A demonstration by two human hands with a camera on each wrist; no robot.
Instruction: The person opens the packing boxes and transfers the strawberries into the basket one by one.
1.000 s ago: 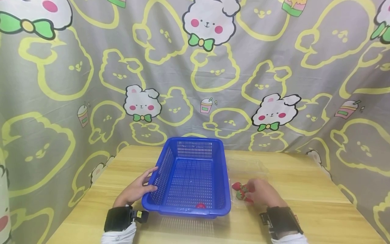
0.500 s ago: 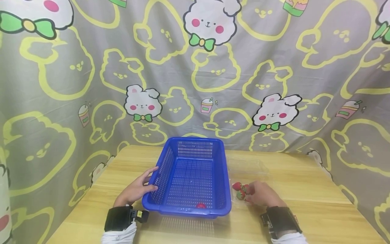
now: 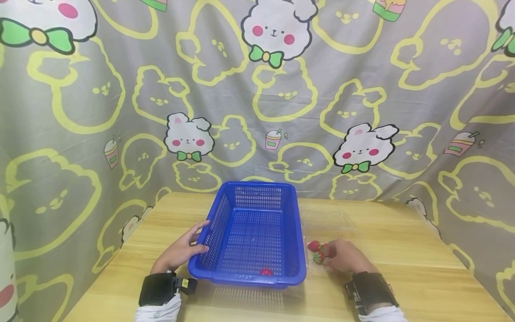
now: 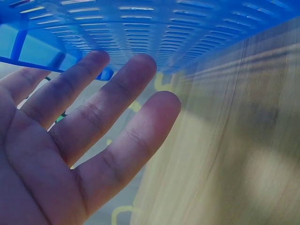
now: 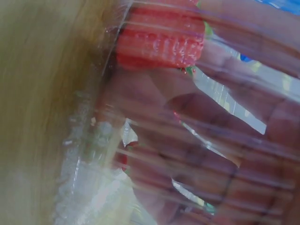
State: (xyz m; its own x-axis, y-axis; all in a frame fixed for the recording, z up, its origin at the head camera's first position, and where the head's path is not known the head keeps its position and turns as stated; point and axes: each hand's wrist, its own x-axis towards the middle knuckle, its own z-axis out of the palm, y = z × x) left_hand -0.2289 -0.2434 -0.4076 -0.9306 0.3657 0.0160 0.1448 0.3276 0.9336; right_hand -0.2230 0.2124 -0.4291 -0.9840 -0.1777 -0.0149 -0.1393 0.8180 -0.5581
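Observation:
My left hand [image 3: 179, 248] rests against the left side of a blue slotted plastic basket [image 3: 247, 278], fingers spread and mostly straight. In the left wrist view those fingers [image 4: 140, 136] reach under the slotted wall. One red strawberry [image 3: 265, 272] lies inside, at the basket's near end. To the right, my right hand [image 3: 344, 256] reaches into a clear plastic box [image 3: 327, 219], with curled fingers gripping a strawberry mostly hidden by the hand. Strawberries [image 3: 314, 246] with green leaves lie at its fingertips. Through the clear wall, the right wrist view shows a red strawberry [image 5: 161, 42] beside the fingers.
Everything stands on a light wooden table [image 3: 410, 250]. A grey cloth [image 3: 225, 103] printed with rabbits hangs behind and at both sides. The clear box sits right beside the basket's right wall.
My right hand has shifted very slightly over the strawberries, its fingers drawn in a little. The left hand and the basket stay where they were.

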